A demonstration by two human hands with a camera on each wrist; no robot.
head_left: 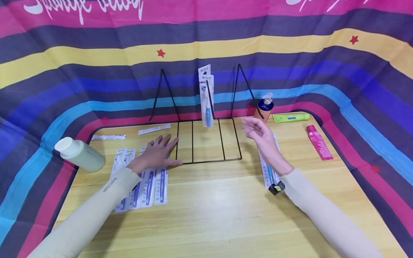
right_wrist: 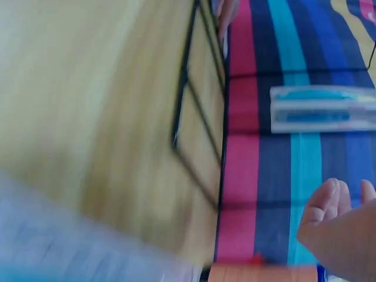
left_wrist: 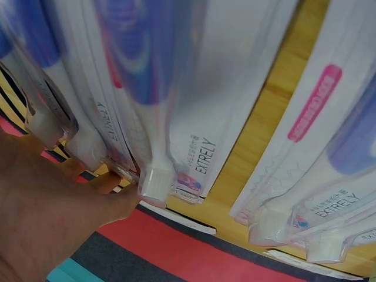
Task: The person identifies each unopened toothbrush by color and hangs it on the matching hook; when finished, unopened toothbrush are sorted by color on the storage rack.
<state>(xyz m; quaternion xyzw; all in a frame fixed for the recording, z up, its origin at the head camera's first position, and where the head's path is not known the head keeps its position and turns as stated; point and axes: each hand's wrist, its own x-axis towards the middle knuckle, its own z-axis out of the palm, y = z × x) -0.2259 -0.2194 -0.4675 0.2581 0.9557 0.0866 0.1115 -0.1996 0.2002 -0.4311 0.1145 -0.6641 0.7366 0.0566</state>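
A black wire rack stands at the back middle of the table. Packaged toothbrushes with blue handles hang from its middle prong. My left hand has its fingers spread at the rack's left front corner, thumb and fingertips at the wire. Under that hand and wrist lie several packaged toothbrushes with purple handles, seen close up in the left wrist view. My right hand is to the right of the rack, fingers loosely bent and holding nothing. Partly hidden below it lie blue packaged toothbrushes.
A pale green bottle with a white cap is at the left. Two slim packs lie behind my left hand. At the back right are an orange pump bottle, a green tube and a pink tube. Striped cloth surrounds the table.
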